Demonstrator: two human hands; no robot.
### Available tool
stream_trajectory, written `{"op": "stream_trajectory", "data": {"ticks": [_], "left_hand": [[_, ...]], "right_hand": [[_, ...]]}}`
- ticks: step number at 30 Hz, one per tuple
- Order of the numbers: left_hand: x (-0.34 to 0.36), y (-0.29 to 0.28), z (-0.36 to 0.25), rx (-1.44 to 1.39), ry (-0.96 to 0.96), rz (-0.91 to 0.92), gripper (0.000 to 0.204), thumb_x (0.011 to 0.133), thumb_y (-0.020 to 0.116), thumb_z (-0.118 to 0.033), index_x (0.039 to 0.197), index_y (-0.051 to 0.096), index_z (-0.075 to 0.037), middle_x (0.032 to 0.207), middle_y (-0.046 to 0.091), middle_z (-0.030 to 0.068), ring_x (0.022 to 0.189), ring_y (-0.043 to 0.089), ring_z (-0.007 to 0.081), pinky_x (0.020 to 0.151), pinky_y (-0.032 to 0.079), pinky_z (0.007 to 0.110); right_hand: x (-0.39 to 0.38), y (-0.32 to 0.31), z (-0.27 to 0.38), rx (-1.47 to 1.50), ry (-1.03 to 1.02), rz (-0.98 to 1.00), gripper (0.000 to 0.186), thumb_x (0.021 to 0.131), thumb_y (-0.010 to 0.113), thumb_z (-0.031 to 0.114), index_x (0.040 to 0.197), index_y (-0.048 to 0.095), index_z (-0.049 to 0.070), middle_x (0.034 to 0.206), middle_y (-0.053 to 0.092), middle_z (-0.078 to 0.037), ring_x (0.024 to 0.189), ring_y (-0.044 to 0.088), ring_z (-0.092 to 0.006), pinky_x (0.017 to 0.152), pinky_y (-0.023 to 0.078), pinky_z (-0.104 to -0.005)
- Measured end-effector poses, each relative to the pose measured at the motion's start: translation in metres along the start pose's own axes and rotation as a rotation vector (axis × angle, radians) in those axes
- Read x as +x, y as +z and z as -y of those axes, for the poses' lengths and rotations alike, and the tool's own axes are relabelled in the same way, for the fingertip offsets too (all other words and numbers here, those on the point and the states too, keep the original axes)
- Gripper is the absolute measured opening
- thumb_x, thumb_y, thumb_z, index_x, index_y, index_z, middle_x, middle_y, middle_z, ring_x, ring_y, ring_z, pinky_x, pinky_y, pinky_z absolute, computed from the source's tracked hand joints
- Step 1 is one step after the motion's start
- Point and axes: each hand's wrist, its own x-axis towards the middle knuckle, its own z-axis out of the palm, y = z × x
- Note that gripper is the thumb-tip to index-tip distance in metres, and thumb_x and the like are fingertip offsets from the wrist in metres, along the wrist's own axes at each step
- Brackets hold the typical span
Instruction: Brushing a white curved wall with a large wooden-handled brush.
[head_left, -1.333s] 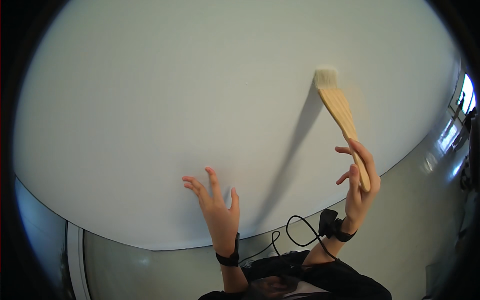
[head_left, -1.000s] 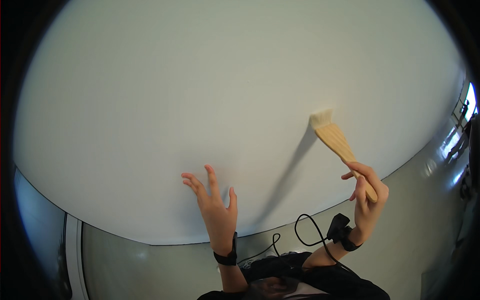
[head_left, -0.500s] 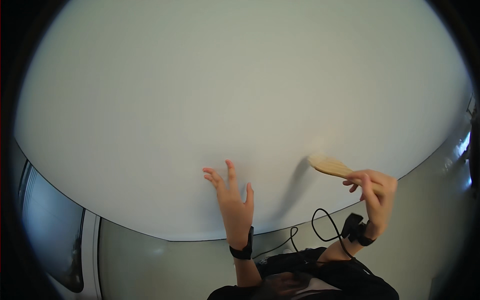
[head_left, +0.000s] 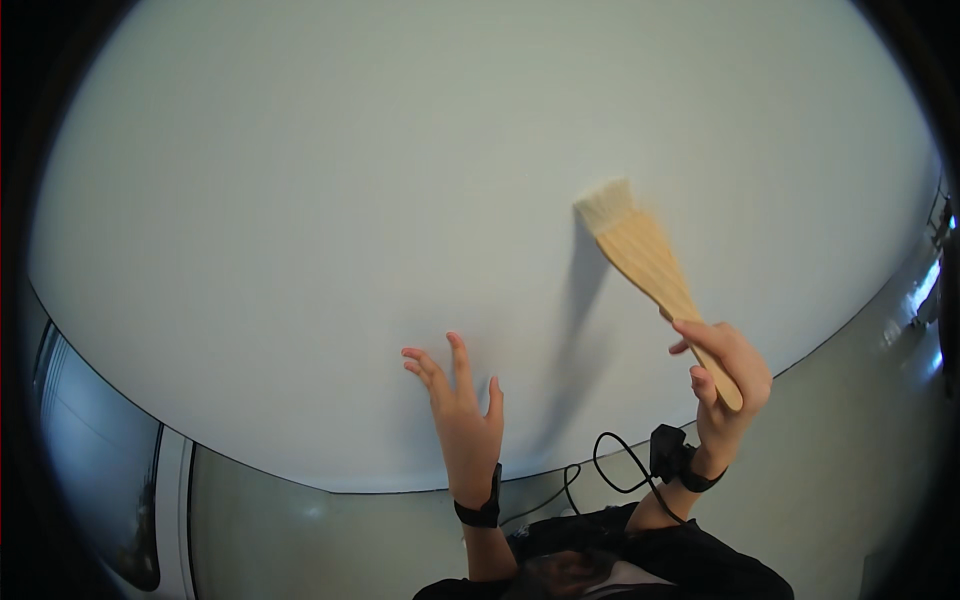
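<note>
The right hand [head_left: 728,370] has its fingers around a flat wooden brush [head_left: 648,262], long axis five-to-eleven o'clock, bristles toward eleven; the left hand [head_left: 468,435] spreads its fingers wide.

From my station I see my left forearm [head_left: 490,553] rising nearly straight from the lower edge. The left hand [head_left: 465,430] shows me its back, fingers [head_left: 461,365] spread and slightly bent, thumb [head_left: 495,398] held apart. My right forearm [head_left: 655,512] slants outward to the right wrist [head_left: 711,460]; above it the right hand [head_left: 733,372] curls in a grip, its fingertips [head_left: 688,326] turned inward to the left.
</note>
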Motion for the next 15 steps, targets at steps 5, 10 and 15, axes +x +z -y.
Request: {"op": "stream_trajectory", "data": {"ticks": [5,10,15], "left_hand": [[-0.001,0.003,0.011,0.009,0.002,-0.011,0.078,0.094,0.068,-0.008,0.163,0.032,-0.013,0.167,0.002,0.0361,0.15,0.008,0.062,0.116,0.033,0.061],[-0.002,0.006,0.01,-0.001,-0.005,0.0,0.078,0.094,0.068,-0.009,0.163,0.031,-0.013,0.167,0.002,0.036,0.15,0.009,0.0619,0.117,0.033,0.06],[0.0,0.004,0.0,-0.018,0.004,-0.01,0.079,0.093,0.068,-0.007,0.163,0.032,-0.013,0.167,0.002,0.0358,0.151,0.009,0.0611,0.116,0.035,0.059]], "right_hand": [[-0.01,0.003,-0.001,-0.092,0.078,0.035,0.013,0.085,0.073,0.012,0.091,0.078,0.001,0.069,0.068,-0.008,0.058,0.062,-0.0195,0.054,0.045,-0.0292],[-0.011,0.003,0.003,-0.138,0.163,0.073,0.01,0.081,0.069,0.005,0.085,0.078,0.003,0.07,0.071,-0.007,0.054,0.06,-0.0185,0.053,0.045,-0.0294],[-0.014,0.003,-0.013,-0.323,0.43,0.349,0.021,0.089,0.074,0.021,0.076,0.077,0.005,0.056,0.063,-0.006,0.047,0.053,-0.019,0.049,0.041,-0.0299]]}}
